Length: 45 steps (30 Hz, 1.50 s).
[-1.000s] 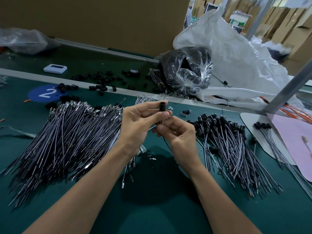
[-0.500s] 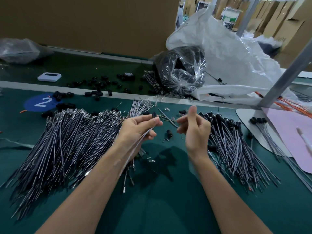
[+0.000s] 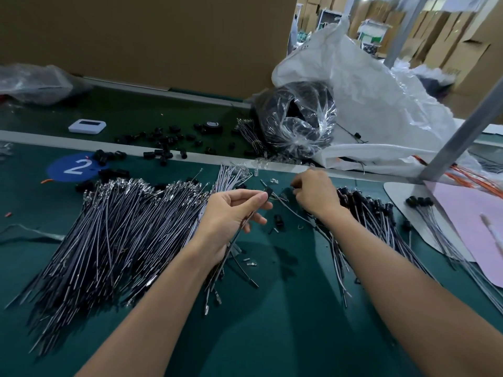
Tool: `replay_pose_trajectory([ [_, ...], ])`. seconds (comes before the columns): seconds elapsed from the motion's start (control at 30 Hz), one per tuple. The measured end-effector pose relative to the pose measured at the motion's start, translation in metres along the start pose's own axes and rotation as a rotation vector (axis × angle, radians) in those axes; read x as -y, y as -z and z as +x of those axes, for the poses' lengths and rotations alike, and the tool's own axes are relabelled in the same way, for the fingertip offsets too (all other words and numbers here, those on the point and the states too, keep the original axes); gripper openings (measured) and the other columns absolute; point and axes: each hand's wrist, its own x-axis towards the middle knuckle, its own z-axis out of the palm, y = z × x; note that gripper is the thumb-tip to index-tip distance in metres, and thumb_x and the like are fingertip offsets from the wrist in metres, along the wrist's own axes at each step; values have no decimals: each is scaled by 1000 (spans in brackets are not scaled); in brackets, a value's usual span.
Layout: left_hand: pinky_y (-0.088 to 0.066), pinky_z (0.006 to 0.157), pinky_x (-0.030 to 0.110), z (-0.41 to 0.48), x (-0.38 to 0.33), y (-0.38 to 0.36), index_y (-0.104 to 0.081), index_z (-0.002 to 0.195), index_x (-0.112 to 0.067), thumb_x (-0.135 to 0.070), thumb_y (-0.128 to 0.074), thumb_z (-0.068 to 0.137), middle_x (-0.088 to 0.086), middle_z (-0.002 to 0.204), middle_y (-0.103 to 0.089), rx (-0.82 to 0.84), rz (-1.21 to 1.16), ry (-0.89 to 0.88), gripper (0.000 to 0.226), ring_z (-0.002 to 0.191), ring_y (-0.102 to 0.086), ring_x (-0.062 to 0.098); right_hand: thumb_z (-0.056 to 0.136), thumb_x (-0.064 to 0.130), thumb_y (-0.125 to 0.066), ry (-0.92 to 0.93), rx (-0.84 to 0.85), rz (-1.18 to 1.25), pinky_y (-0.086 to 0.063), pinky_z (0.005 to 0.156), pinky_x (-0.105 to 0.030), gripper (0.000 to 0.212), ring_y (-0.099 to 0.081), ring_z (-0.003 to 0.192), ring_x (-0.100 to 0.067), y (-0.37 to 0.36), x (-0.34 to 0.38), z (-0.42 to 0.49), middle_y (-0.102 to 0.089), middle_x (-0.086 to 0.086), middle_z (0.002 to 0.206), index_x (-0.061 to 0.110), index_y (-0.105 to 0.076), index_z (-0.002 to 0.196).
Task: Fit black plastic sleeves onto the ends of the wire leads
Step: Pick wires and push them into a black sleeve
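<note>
My left hand (image 3: 234, 210) pinches one thin wire lead between thumb and fingers; a black sleeve (image 3: 268, 192) sits at the lead's top end. To the right, my right hand (image 3: 315, 193) reaches over the mat with its fingers curled down, and what lies under the fingertips is hidden. A big fan of bare wire leads (image 3: 122, 227) lies to the left. The pile of leads with black sleeves on their ends (image 3: 367, 213) lies under and beside my right wrist. One loose sleeve (image 3: 277, 220) lies between my hands.
Loose black sleeves (image 3: 163, 142) are scattered on the far strip, beside a clear bag of black parts (image 3: 296, 118) and a white sack (image 3: 367, 91). A white device (image 3: 87, 126), a blue "2" sticker (image 3: 73, 167), a metal post (image 3: 462, 131) and a pink sheet (image 3: 476, 221) are around.
My hands have parted: the right hand let go of the lead and moved away to the right and farther out. The left hand keeps the sleeved lead, now lower.
</note>
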Motion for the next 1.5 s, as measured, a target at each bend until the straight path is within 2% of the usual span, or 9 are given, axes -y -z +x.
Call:
replay_pose_trajectory([
  [0.1,-41,41,16,0,0,0,-73,94,-9,-13,-72,83,10,87,-76,2,13,-4,12,56,-66,12,86,-1,-60,28,-12,-52,-51,77,-39,23,-61,97,-35,-2,3,-2,-63,-14,111,10,-75,101],
  [0.2,-39,41,15,-1,1,-1,-73,97,-10,-13,-73,82,9,88,-76,7,30,-4,15,54,-64,11,89,0,-57,23,-29,-1,-52,80,-40,19,-61,95,-30,4,6,-5,-66,-11,107,11,-71,96],
  [0.37,-36,42,14,1,3,-2,-74,96,-15,-12,-74,84,5,87,-77,-12,113,-46,13,54,-59,8,93,1,-58,113,-101,685,-54,66,-37,23,-62,71,-23,26,18,-42,-69,1,77,20,-68,86],
  [0.5,-38,44,16,1,5,-7,-76,89,-17,-8,-76,81,9,81,-76,-15,167,-116,13,54,-55,8,88,-1,-65,169,-69,896,-53,70,-23,24,-62,72,-7,23,25,-73,-70,9,78,22,-72,89],
  [0.6,-41,43,17,-1,6,-8,-76,86,-16,-5,-76,80,8,73,-74,4,179,-152,13,52,-53,8,85,-3,-69,128,-90,950,-55,76,-27,17,-66,74,-10,16,24,-80,-72,-1,82,14,-71,89],
  [0.73,-43,42,19,-2,6,-10,-76,89,-12,-6,-76,81,0,63,-70,-11,235,-193,10,51,-52,8,84,1,-72,146,-129,947,-53,70,-27,13,-63,66,-7,13,19,-83,-70,4,74,14,-72,86],
  [0.87,-47,45,20,-3,5,-12,-76,91,-8,-6,-76,81,9,73,-74,-13,231,-209,10,52,-59,11,84,9,-74,184,-200,940,-56,73,-35,7,-69,74,-17,13,15,-85,-73,2,78,16,-75,87],
  [1.13,-53,51,22,-2,6,-14,-74,92,-2,-2,-73,82,15,73,-74,-4,217,-214,10,55,-66,18,85,8,-73,313,-376,818,-48,68,-21,8,-65,76,-10,9,17,-86,-70,7,83,15,-75,89],
  [1.5,-57,56,26,-2,8,-12,-76,92,-11,-6,-71,86,10,75,-74,22,274,-226,9,63,-68,19,86,5,-71,220,-204,1035,-50,65,-19,12,-65,65,-5,13,16,-87,-72,8,73,16,-75,88],
])
